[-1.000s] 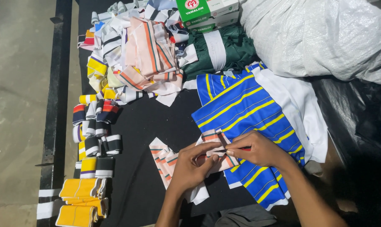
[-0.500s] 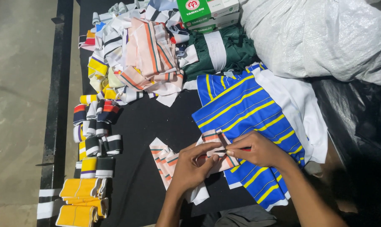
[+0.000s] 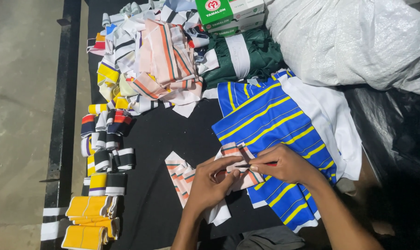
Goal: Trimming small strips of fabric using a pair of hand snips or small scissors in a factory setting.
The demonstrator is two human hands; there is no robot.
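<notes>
Left hand (image 3: 211, 183) and right hand (image 3: 284, 163) both pinch a small striped fabric piece (image 3: 240, 159) — peach, white, dark bands, soft knit — low centre on the black table (image 3: 154, 134). Blue yellow-striped cloth (image 3: 265, 120) at 1 o'clock of it; folded rib-knit collars (image 3: 103, 157) at 9; crinkly white sack (image 3: 353, 41) at 1.

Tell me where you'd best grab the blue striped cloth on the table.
Probably the blue striped cloth's upper left corner, coming from the left over bare black table. That edge lies flat and free, while both hands cover its lower part and white fabric lies along its right.
</notes>
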